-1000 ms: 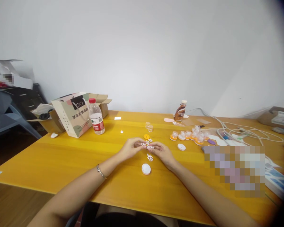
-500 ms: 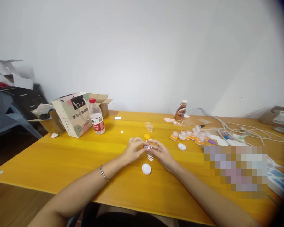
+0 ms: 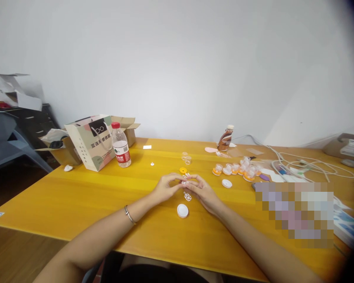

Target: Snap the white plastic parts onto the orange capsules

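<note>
My left hand (image 3: 167, 187) and my right hand (image 3: 203, 191) meet over the middle of the table. Between their fingertips they pinch a small white plastic piece (image 3: 184, 182), mostly covered by the fingers. Just beyond the fingers lie a yellow disc (image 3: 183, 170) and another white openwork piece (image 3: 188, 174), partly hidden. Nearer to me, below the hands, rests a white openwork plastic piece (image 3: 187, 196). A round white cap-like part (image 3: 182, 211) sits closest to my body.
Clear rings (image 3: 186, 158) lie farther back. Several clear-and-orange assembled pieces (image 3: 247, 169) cluster at the right, near a white disc (image 3: 227, 183). A water bottle (image 3: 122, 147) and a paper bag (image 3: 93, 147) stand left; a brown bottle (image 3: 225, 139) stands by the wall. Cables (image 3: 301, 159) sprawl right.
My fingers have closed in more around the small white piece, and less of it shows. The left fingers sit slightly lower. Everything on the table stays where it was.
</note>
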Motion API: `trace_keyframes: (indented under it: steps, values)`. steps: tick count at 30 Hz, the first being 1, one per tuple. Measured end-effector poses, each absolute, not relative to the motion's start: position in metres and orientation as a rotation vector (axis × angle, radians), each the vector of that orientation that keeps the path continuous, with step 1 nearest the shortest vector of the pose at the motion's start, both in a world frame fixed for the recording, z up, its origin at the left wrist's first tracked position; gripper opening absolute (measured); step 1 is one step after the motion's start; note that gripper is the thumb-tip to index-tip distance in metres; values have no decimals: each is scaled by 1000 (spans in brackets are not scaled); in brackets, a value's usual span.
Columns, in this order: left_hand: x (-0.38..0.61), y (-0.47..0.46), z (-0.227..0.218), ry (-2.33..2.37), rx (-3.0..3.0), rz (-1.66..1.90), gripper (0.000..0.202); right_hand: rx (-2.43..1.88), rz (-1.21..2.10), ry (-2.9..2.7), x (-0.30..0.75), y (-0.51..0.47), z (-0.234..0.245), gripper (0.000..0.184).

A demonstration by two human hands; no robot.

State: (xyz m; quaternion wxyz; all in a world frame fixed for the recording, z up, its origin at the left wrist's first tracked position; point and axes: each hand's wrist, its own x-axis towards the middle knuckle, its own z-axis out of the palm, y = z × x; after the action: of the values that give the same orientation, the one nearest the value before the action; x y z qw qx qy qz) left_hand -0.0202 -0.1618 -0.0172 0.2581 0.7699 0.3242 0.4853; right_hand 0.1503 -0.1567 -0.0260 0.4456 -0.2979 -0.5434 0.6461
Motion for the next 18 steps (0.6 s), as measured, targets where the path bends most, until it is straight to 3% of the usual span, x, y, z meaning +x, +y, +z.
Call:
trace_keyframes:
  steps: [3,9,18]
  values:
    - [-33,-163,-3,840,2144,1145,19,-839,1353,-1687,161,-158,-18,35]
    - [-53,-173,18,628,2244,460,28,-891,934,-2502,169,-169,-12,55]
    - [-40,-180,13,555,2309,438,19,-823,834,-2615,161,-169,-21,39]
